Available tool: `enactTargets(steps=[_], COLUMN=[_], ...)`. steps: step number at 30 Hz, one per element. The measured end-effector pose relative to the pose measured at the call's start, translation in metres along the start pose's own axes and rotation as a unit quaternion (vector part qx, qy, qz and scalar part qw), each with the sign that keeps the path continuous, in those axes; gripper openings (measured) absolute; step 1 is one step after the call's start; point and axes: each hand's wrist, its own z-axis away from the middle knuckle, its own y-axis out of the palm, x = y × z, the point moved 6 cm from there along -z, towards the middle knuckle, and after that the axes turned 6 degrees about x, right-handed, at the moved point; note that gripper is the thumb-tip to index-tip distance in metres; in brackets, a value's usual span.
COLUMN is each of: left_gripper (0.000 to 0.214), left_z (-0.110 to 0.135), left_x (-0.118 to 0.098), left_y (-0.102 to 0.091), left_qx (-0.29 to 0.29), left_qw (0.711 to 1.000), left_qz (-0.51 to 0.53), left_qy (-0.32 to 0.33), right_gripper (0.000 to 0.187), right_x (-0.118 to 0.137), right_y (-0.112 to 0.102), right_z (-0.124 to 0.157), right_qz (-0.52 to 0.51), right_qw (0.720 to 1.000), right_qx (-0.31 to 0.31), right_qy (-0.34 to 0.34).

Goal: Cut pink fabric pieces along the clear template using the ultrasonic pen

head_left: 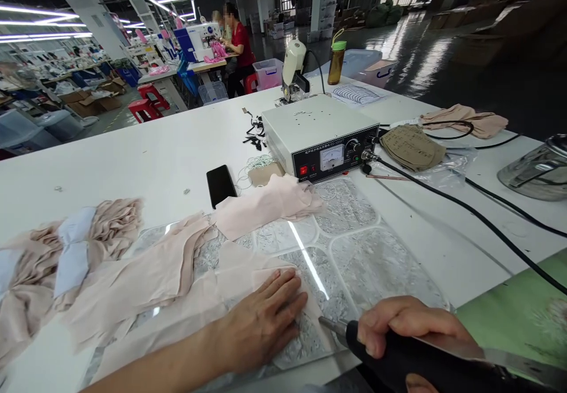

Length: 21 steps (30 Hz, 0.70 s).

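My left hand (266,316) lies flat with fingers stretched on a thin pale pink fabric piece (195,304), pressing it against a glossy grey marble-patterned sheet (376,263). My right hand (410,328) is wrapped round a black ultrasonic handpiece (367,346). Its narrow metal tip points left, close to the fabric's right edge; whether it touches cannot be made out. Left of my left hand lies a layered stack of pink fabric pieces (146,275). Another pink pile (266,204) sits beyond my hand, at the sheet's far side.
A generator box (328,127) with dial and cables stands behind the sheet, beside a phone (220,185). A black cable (465,204) runs to the right. Bundled fabric (115,221) lies left, a glass jar (535,171) right. A co-worker (239,44) sits at a distant sewing machine.
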Motion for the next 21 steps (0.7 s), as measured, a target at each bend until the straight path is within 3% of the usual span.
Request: enactTargets(steps=[3,7,12,16,21], left_gripper=[0.041,0.043,0.043,0.046,0.050], left_z=[0.000,0.001,0.002,0.002,0.003], left_x=[0.001,0.003,0.004,0.006,0.008], left_y=[0.000,-0.001,-0.003,-0.002,-0.002], left_qx=[0.002,0.003,0.005,0.008,-0.002], left_qw=[1.000,1.000,1.000,1.000,1.000], left_qz=[-0.012,-0.024,-0.024,-0.020,-0.015], left_qy=[0.009,0.014,0.010,0.003,0.005], right_gripper=[0.018,0.021,0.018,0.028,0.017], right_x=[-0.007,-0.021,-0.033,-0.031,-0.012], right_y=[-0.004,-0.004,-0.011,-0.005,-0.004], right_z=[-0.002,-0.005,-0.015,-0.017,-0.002], right_qz=[-0.024,-0.109,-0.108,-0.113,-0.050], right_qw=[0.999,0.984,0.989,0.985,0.996], right_qx=[0.034,0.137,0.095,0.116,0.012], right_qy=[-0.015,-0.022,0.025,0.055,0.071])
